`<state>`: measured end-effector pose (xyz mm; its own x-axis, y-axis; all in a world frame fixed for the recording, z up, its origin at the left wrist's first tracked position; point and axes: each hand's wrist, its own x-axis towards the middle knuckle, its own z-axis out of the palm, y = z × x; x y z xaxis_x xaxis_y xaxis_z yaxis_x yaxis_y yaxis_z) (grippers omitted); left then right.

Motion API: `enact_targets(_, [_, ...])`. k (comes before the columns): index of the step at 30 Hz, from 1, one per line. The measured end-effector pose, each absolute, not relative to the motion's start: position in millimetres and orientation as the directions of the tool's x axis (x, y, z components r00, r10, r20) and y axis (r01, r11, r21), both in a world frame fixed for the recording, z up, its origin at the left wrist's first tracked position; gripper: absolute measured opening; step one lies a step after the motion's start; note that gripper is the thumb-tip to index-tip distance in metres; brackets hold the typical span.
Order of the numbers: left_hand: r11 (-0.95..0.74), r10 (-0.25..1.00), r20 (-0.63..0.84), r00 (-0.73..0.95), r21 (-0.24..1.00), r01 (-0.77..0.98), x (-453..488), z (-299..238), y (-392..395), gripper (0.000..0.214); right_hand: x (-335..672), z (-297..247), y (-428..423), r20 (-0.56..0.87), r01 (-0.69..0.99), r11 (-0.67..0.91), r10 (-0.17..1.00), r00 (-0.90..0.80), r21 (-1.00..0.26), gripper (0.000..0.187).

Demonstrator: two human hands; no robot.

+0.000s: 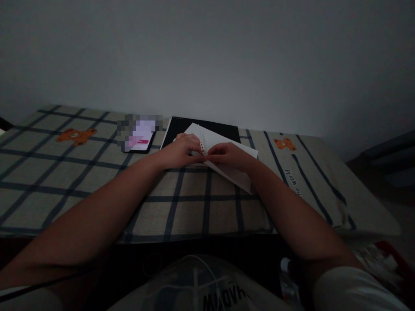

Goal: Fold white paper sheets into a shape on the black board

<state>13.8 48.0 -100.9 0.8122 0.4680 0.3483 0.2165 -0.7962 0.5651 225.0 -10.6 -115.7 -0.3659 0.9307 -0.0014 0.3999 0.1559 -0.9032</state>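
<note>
White loose-leaf paper (pixel 212 139) with a row of punched holes along one edge lies at an angle over a black notebook cover (pixel 207 124). My left hand (pixel 181 151) is closed on the holed edge, thumb and fingers pinching near its lower end. Right beside it, my right hand (pixel 230 155) pinches the same edge, with the fingertips of both hands nearly touching. Part of the paper slants below my right hand toward the front of the table. My hands hide some of the paper, so I cannot tell how many sheets there are.
A phone (pixel 140 140) with a lit, partly blurred screen lies left of the notebook. The checked tablecloth (pixel 191 216) with bear prints covers the table, which meets a plain wall (pixel 207 56). Below the right side is a clear plastic bottle (pixel 288 276).
</note>
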Motion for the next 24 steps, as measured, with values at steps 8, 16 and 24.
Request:
enact_targets(8, [-0.859,0.378,0.396,0.837,0.487,0.158,14.0,-100.4,46.8,0.014,221.6,-114.4,-11.1,0.058,0.412,0.239,0.912,-0.406,-0.879,0.029])
enact_targets(16, [-0.88,0.406,0.408,0.818,0.417,0.228,11.9,-100.3,47.4,0.013,226.5,-114.9,-8.8,-0.017,0.312,0.12,0.915,-0.402,-0.942,0.022])
enact_targets(24, [-0.874,0.431,0.394,0.812,0.406,0.267,12.6,-98.3,43.1,0.014,228.2,-110.8,-11.7,-0.07,0.351,0.075,0.921,-0.384,-0.933,0.018])
